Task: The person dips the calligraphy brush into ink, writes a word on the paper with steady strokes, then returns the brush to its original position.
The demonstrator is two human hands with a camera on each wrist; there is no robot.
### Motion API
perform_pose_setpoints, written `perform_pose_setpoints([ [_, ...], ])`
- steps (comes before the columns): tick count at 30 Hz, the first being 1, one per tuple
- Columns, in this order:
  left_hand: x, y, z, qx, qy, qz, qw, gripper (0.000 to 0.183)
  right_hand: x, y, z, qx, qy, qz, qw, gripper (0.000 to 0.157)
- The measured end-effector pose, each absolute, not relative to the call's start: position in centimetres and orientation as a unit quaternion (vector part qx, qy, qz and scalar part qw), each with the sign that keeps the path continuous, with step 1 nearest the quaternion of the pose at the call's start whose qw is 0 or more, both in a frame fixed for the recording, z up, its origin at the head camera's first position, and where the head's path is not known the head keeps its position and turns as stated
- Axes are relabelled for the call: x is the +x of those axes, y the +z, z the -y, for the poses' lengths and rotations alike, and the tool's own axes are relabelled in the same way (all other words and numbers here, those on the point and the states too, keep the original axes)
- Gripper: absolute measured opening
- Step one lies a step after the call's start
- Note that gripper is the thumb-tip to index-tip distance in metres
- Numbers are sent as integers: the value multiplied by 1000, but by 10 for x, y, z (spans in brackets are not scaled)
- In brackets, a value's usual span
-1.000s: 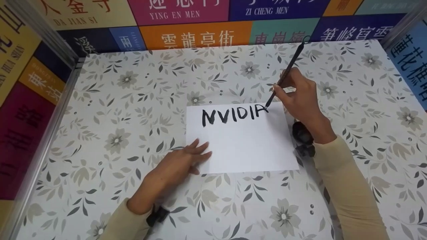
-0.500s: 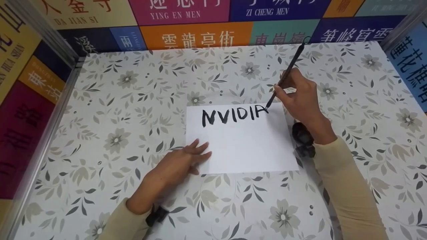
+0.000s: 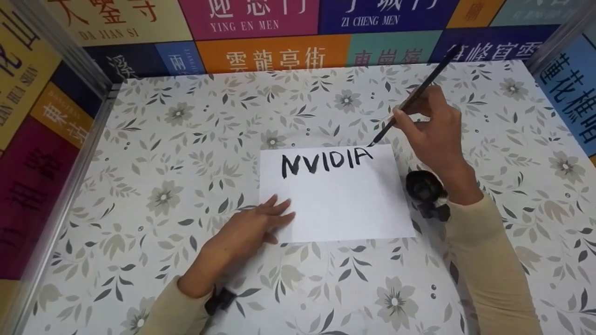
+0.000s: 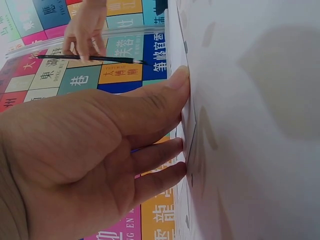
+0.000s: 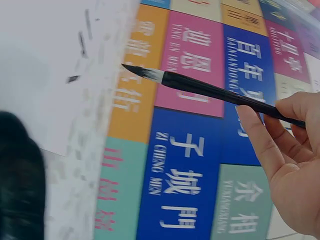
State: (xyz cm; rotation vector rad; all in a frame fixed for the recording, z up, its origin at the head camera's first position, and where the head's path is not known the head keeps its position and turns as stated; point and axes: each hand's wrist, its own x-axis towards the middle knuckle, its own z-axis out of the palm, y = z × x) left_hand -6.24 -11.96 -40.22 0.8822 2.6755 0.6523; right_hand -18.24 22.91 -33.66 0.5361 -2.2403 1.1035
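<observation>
A white sheet of paper (image 3: 344, 209) lies on the table, with NVIDIA lettered in black strokes (image 3: 326, 160) along its top. My left hand (image 3: 249, 228) rests at the sheet's left edge, fingers spread; the left wrist view has its fingertips (image 4: 179, 77) against the surface. Between thumb and fingers, my right hand (image 3: 435, 130) pinches a black writing brush (image 3: 433, 77) by its handle. The brush slants down to the left, its tip overlapping the sheet's top edge beside the last A. Dark ink shows on the bristles (image 5: 142, 71), which stand off the paper in the right wrist view.
The table (image 3: 139, 186) has a white cover with grey flowers and leaves. Colourful panels (image 3: 274, 51) with Chinese lettering stand along the back and both sides. Black wrist cameras (image 3: 423, 186) sit at both wrists, below beige sleeves (image 3: 489, 260).
My right hand has moved right and slightly up with the brush, which now tilts more. Its tip has left the A's right leg for the sheet's top edge. My left hand stays put.
</observation>
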Motion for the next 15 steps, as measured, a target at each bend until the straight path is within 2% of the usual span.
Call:
perform_pose_setpoints([
  [9,-63,-400,117,301,215,-921,124,59,-157,-303,-248,182,463,815,297,28],
  [15,-62,-399,116,303,199,-924,120,59,-138,-287,-271,136,497,825,231,31],
])
